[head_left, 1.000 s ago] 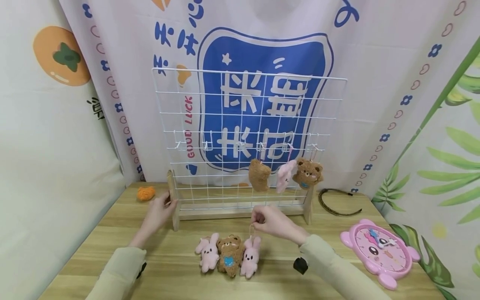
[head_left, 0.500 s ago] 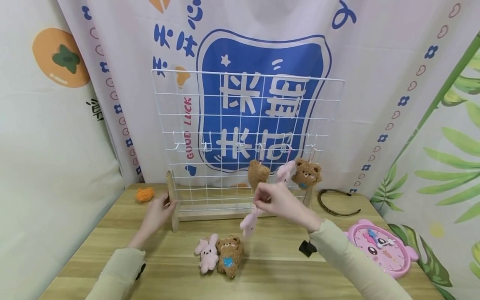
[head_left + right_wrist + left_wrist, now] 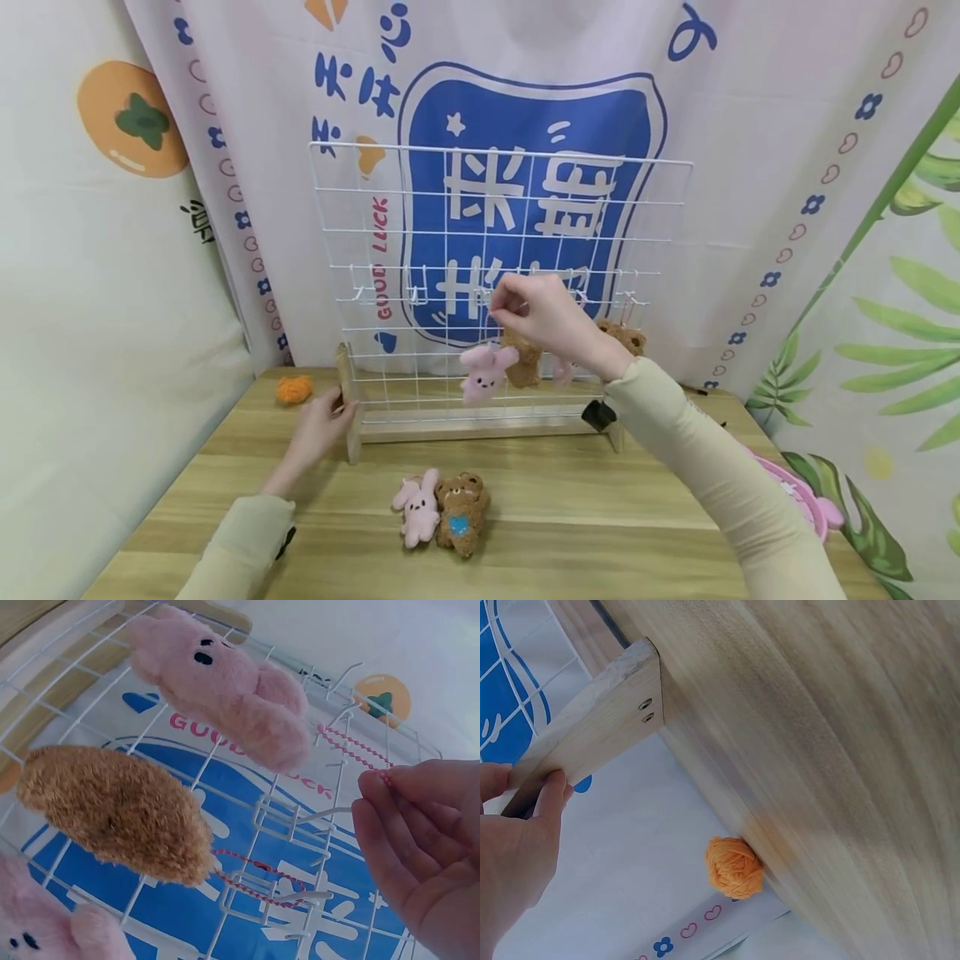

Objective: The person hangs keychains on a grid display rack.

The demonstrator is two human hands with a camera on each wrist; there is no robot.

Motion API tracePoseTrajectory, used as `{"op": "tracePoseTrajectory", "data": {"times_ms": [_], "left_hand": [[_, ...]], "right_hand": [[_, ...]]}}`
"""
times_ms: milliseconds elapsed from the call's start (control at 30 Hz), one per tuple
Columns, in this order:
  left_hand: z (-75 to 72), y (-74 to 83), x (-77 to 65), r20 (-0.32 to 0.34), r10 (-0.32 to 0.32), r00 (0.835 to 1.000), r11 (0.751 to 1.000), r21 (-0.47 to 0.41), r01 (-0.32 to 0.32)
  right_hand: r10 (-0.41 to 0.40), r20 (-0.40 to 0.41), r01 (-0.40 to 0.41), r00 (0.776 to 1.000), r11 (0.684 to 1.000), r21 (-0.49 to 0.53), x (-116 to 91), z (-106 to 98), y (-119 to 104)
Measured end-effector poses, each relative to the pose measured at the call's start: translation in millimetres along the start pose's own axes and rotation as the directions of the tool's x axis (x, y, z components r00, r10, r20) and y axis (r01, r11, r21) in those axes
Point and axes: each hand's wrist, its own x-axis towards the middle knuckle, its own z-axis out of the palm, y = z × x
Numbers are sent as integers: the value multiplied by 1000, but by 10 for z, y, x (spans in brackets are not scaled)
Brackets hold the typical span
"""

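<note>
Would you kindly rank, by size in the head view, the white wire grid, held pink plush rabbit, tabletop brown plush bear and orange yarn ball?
White wire grid (largest)
Tabletop brown plush bear
Held pink plush rabbit; nearness may favour the bear
Orange yarn ball

Bunny (image 3: 418,512) left of bear (image 3: 461,517), rack (image 3: 420,430) behind

Behind the wood-grain table (image 3: 585,521), a white far curtain (image 3: 757,125) hangs (hearts down both sides); fruit-printed cloth (image 3: 82,333) left, leaf-printed cloth (image 3: 900,367) right.
</note>
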Motion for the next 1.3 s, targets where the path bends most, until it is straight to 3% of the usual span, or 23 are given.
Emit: {"op": "tracePoseTrajectory", "data": {"times_ms": [200,400,767,1100,1300], "left_hand": [[4,-3,-15,-11,14,1000,1000,-8,-14],[7,-8,-11,-11,24,1000,1000,-11,-24],[1,18,-18,-9,6,1000,1000,-10,-6],[5,34,-23,0,-5,1000,1000,-27,5],[-3,25,-19,3,1,1000,1000,-29,-1]], "right_hand": [[-7,-21,7,1000,1000,-22,179,-5,49],[43,-41,-45,998,998,-37,288,-32,122],[125,22,-125,992,992,-12,400,60,234],[141,-3,-141,990,989,-43,344,46,263],[56,-92,-57,994,998,-6,155,-20,142]]}}
